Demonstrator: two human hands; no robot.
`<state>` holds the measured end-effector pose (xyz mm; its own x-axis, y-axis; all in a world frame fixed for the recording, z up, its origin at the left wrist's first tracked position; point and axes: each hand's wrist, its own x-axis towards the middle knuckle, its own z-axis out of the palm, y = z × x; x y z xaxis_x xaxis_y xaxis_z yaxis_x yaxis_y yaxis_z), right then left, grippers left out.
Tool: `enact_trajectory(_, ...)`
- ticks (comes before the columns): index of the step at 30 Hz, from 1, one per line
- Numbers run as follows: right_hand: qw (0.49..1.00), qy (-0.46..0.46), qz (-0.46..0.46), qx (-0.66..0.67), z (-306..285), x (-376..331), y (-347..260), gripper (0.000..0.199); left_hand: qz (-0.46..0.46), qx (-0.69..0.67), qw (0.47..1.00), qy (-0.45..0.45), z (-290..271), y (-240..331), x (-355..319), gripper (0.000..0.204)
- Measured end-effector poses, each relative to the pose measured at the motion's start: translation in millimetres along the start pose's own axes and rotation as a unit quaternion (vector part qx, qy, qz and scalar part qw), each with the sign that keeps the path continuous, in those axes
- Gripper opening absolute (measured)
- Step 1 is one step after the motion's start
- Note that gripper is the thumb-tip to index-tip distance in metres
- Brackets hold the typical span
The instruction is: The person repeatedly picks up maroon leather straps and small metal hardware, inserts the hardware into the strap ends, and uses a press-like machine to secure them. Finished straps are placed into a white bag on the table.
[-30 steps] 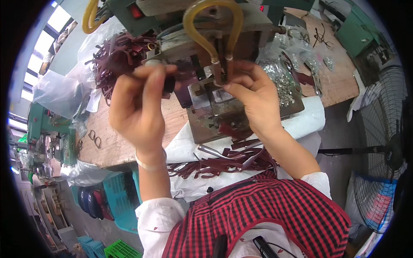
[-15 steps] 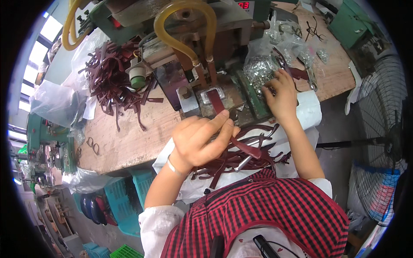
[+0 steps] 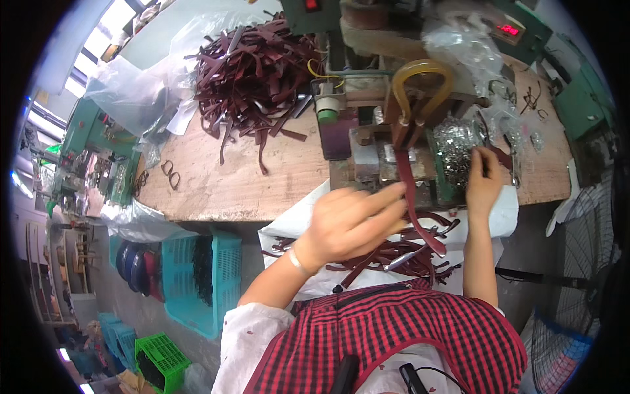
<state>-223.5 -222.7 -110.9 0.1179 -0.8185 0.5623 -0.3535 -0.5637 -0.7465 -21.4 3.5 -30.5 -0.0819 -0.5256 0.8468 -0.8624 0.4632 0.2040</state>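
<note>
A dark red eyeglass temple reaches from under the press head of a bench machine, its curved tip pointing toward me. My left hand is beside it, fingers stretched and slightly apart, fingertips at or very close to the temple's edge. Whether they touch is blurred. Over a green-edged tray of small shiny metal parts, my right hand has its fingers bent down and drawn together. What lies between those fingertips is too small to tell. More dark red temples lie on white cloth before me.
A large heap of temples covers the bench at left, beside plastic bags. Yellow hose loops above the machine. Turquoise crates stand below left; a fan is at right.
The view has swung left, so everything appears farther right. My left fingers have loosened from the temple, whose far end now sits hidden under the press head. My right hand stays at the metal parts.
</note>
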Motion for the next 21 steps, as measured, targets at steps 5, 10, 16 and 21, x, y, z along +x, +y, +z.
enact_trajectory(5,0.975,0.037,0.143,0.167,-11,-10,13,0.012,-0.390,0.250,0.886,0.017,-71,-85,-55,0.017)
enact_trajectory(10,0.970,0.000,0.155,0.187,25,5,-10,0.016,-0.502,0.427,0.732,-0.172,-55,-187,-128,0.035)
enact_trajectory(16,0.991,0.011,0.046,0.129,7,-4,-37,0.013,-0.649,0.180,0.734,-0.088,-95,-145,-94,0.019)
enact_trajectory(21,0.990,-0.033,0.063,0.120,0,4,-29,0.014,-0.545,0.241,0.803,0.012,-133,-199,-79,0.023)
